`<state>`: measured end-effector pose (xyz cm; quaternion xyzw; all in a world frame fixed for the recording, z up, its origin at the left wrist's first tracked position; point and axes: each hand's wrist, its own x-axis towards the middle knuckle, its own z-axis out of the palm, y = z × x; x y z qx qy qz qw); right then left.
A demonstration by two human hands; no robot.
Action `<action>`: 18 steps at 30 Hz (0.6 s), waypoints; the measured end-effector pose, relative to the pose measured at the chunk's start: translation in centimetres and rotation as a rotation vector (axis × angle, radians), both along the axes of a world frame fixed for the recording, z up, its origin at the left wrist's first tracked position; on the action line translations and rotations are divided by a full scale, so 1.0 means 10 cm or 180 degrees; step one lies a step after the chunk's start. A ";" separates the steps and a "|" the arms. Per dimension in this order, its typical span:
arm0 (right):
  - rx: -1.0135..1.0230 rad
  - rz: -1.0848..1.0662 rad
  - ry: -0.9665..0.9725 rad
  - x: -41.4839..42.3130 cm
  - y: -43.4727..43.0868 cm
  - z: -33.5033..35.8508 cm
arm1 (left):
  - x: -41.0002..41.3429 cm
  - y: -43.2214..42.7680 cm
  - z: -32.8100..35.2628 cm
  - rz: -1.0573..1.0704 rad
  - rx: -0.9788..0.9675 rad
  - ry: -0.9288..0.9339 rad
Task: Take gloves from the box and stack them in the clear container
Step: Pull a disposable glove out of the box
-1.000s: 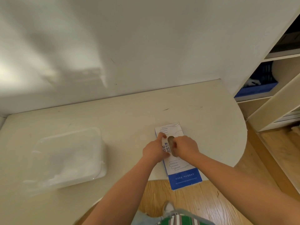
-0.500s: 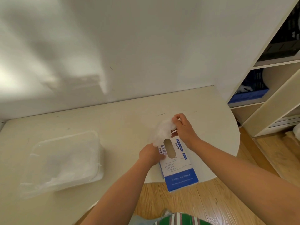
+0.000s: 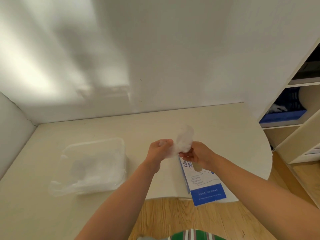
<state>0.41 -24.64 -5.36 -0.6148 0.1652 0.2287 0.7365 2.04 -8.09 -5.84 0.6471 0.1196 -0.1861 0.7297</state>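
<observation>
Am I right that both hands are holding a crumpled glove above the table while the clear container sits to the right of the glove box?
Not quite: in the head view the clear container sits to the left of the glove box, not the right. The left hand and right hand do both hold the crumpled glove above the table.
</observation>
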 end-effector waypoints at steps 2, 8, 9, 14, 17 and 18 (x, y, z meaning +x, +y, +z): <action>-0.0138 0.0072 0.0094 0.00 0.13 0.00 | -0.01 0.10 0.00 0.0331 0.0291 -0.0256; 0.0610 -0.0130 -0.0144 0.03 0.45 0.14 | 0.03 0.60 0.03 0.0779 0.1288 -0.0693; 0.0826 -0.0090 -0.0117 0.06 0.54 0.16 | 0.04 0.71 0.04 0.0856 0.1499 -0.0712; 0.0173 0.0593 -0.0537 0.13 1.01 0.24 | 0.06 1.14 0.09 0.0916 0.2315 -0.0649; -0.0873 0.1499 -0.0846 0.13 1.31 0.23 | 0.06 1.41 0.07 0.0868 0.2291 -0.0601; -0.1148 0.1667 -0.0911 0.12 1.36 0.22 | 0.05 1.44 0.07 0.0859 0.2184 -0.0579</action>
